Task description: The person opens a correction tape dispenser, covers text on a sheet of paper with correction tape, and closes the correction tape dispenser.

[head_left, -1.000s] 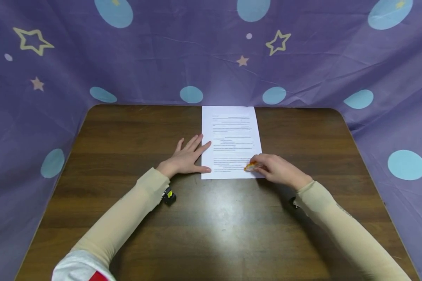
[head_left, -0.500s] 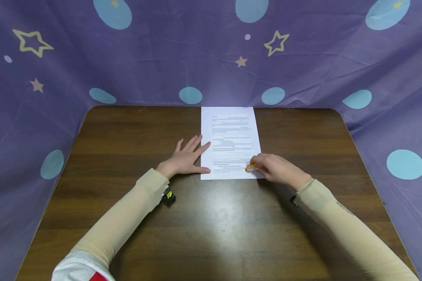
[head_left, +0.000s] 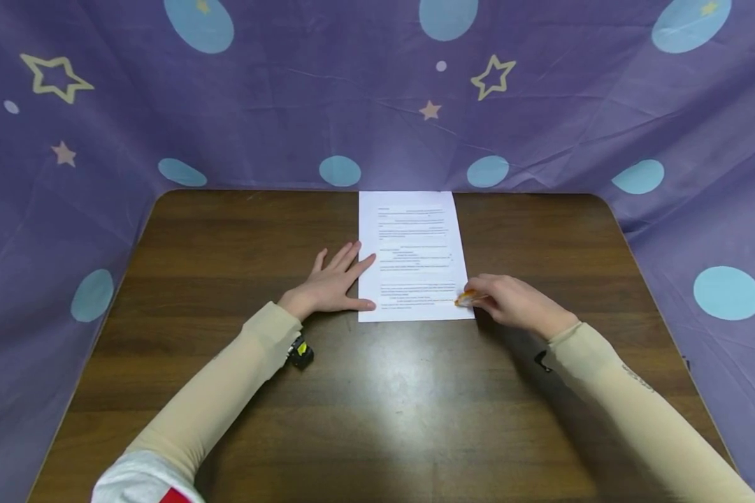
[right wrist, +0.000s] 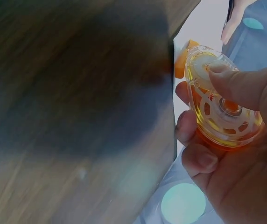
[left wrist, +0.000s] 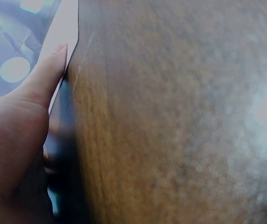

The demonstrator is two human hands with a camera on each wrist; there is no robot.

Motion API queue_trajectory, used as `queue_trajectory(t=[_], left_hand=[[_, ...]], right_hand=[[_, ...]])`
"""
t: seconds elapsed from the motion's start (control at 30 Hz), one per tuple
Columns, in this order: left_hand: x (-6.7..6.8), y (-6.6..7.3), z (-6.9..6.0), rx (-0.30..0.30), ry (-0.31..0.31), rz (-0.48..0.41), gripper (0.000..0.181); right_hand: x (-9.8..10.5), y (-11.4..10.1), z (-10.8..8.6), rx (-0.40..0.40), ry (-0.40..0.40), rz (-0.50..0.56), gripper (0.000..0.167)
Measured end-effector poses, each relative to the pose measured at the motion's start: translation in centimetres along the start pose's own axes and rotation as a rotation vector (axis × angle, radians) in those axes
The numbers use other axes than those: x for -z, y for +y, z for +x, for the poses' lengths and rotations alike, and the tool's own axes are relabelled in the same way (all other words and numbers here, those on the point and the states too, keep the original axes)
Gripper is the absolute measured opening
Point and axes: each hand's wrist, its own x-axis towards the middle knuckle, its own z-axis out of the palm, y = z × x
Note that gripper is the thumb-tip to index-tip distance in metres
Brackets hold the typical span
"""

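Observation:
A printed sheet of paper (head_left: pixel 415 276) lies at the far middle of the table, several lines of text on it. My left hand (head_left: pixel 330 283) rests flat with spread fingers at the sheet's left edge; thumb and index fingertip are on the paper. Between thumb and fingers, my right hand (head_left: pixel 522 304) holds a clear and orange correction tape (right wrist: pixel 224 109) near the sheet's lower right corner. Its orange tip (right wrist: pixel 185 58) is at the paper, beside the end of a low text line. Whether the tip touches the paper I cannot tell. The left wrist view shows mainly the left thumb (left wrist: pixel 45 77) over the sheet's edge.
The brown wooden table (head_left: pixel 403 405) reaches toward me from the sheet, with a bright reflection in the middle. A purple curtain (head_left: pixel 377 91) with stars and blue spots hangs behind and at both sides. A small black device (head_left: pixel 300 353) sits at the left wrist.
My right hand has slid to the right with the correction tape, toward the sheet's right edge, mostly in the last half second. The left hand and the sheet have stayed in place.

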Motion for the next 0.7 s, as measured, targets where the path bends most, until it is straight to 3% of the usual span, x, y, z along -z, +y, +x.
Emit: queue_trajectory(t=[0.27, 0.57, 0.7], left_hand=[[-0.08, -0.32, -0.18, -0.007, 0.01, -0.009, 0.108], [0.26, -0.15, -0.2, -0.007, -0.026, 0.02, 0.117], [0.18, -0.12, -0.01, -0.007, -0.042, 0.037, 0.119]], right_hand=[[0.31, 0.52, -0.87, -0.006, 0.021, 0.009, 0.018], [0.61, 0.14, -0.78, -0.012, 0.018, 0.006, 0.016], [0.94, -0.27, -0.36, -0.058, -0.003, 0.049, 0.014]])
